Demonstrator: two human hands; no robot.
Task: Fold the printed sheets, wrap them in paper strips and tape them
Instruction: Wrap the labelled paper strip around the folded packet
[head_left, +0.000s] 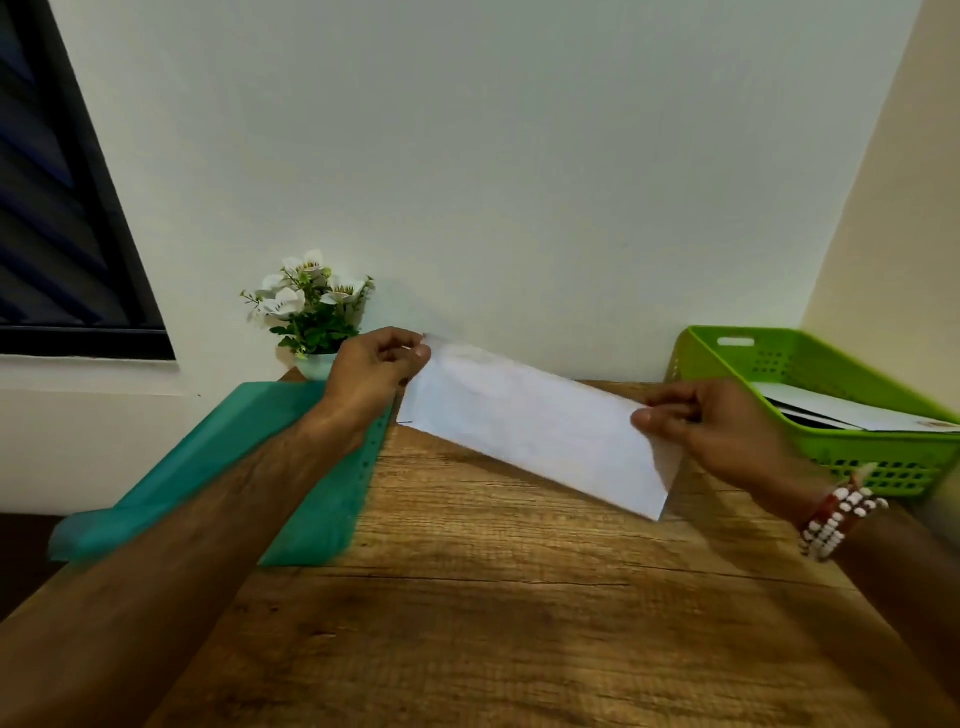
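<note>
A folded white sheet (530, 421) hangs in the air above the wooden table (493, 597), slanting down from upper left to lower right. My left hand (371, 376) pinches its upper left corner between thumb and fingers. My right hand (711, 426) pinches its right end, thumb on the near face. The sheet's near face looks blank; any print is hidden.
A green plastic basket (800, 374) at the right holds more white sheets (852, 413). A teal folder (223, 467) lies along the table's left side. A small pot of white flowers (311, 312) stands at the back by the wall.
</note>
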